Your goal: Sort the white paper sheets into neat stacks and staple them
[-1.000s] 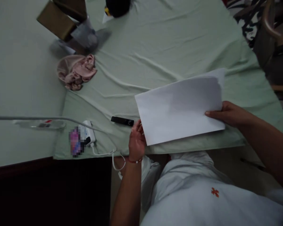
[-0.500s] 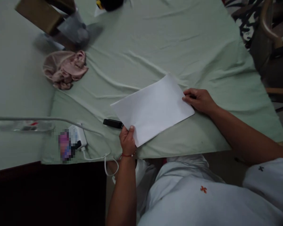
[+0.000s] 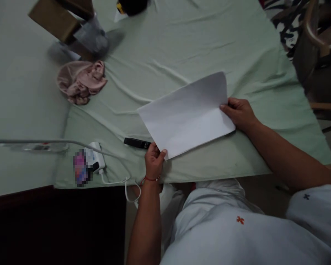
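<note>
White paper [image 3: 184, 117], blank on the side I see, is held between my two hands above the table; whether it is one sheet or several I cannot tell. My left hand [image 3: 154, 160] pinches its near left corner, thumb on top. At the right edge my right hand [image 3: 239, 114] grips it with the thumb over the top and the fingers underneath. The paper bends upward near that right side. Just left of my left hand lies a black stapler-like object [image 3: 136, 142] on the cloth, its right end partly hidden.
A light green cloth [image 3: 253, 154] covers the table. On the left are a crumpled pink cloth [image 3: 82, 81], a white power adapter [image 3: 98, 156] with cables and a blurred-out item [image 3: 82, 167]. A cardboard box [image 3: 55, 20] stands far left. A chair [image 3: 316, 36] is at right.
The paper has risen slightly and shifted right in both hands. Its right part, flatter before, now curls upward. The black object shows a little more.
</note>
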The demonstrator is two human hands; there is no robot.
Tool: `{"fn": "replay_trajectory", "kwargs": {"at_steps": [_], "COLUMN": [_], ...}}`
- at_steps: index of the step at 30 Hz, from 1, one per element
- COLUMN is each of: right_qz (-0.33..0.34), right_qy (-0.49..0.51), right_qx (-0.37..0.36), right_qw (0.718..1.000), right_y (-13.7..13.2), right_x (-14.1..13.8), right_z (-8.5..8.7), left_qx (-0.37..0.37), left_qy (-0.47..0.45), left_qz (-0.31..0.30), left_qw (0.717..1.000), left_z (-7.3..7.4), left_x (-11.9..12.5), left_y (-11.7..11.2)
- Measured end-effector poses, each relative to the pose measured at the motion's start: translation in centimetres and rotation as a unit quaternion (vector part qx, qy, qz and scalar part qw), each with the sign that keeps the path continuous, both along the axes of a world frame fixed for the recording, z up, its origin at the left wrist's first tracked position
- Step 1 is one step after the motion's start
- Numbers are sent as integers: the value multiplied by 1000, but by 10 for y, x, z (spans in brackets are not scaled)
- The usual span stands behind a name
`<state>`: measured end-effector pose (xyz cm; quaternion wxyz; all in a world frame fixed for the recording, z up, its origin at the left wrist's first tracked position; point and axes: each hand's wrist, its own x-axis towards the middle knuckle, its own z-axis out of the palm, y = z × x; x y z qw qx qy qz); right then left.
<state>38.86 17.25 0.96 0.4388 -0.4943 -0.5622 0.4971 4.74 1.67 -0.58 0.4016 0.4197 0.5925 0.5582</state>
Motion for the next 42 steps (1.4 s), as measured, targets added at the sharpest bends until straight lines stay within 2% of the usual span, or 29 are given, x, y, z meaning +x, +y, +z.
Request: {"fn": "replay_trajectory", "kwargs": {"at_steps": [4,9,12,16,18,25,30,37,42], "right_qz": [-11,-9,-32,-62,-67,-57,-58,-60,-39], "right_qy": [-10,-124,-176,-138,-114,-92,-89,-41,-69], "right_qx": [4,56,90,74,68,65,65,53,37], "right_qw": [1000,991,980,986,989,992,992,996,996], "right_y": [3,4,7,11,12,8,9,10,7], "right_x": [-1,0,2,4,5,3,4,4,3], "right_z": [-3,-3,-6,-14,-15,-9,-12,-13,-12], "left_qx": [-29,-15,-8,-23,-31,-53,-55,-46,-53], "left_qy": [49,120,111,29,19,55,96,30,18], "left_qz": [9,57,74,29,17,60,74,6,36], "left_qw": [998,991,991,999,999,995,991,998,998], "left_z": [3,3,4,8,9,7,8,12,9], "left_x": [2,2,2,3,5,5,7,7,7], "left_y": [2,3,1,-1,-1,0,-2,-1,1]}}
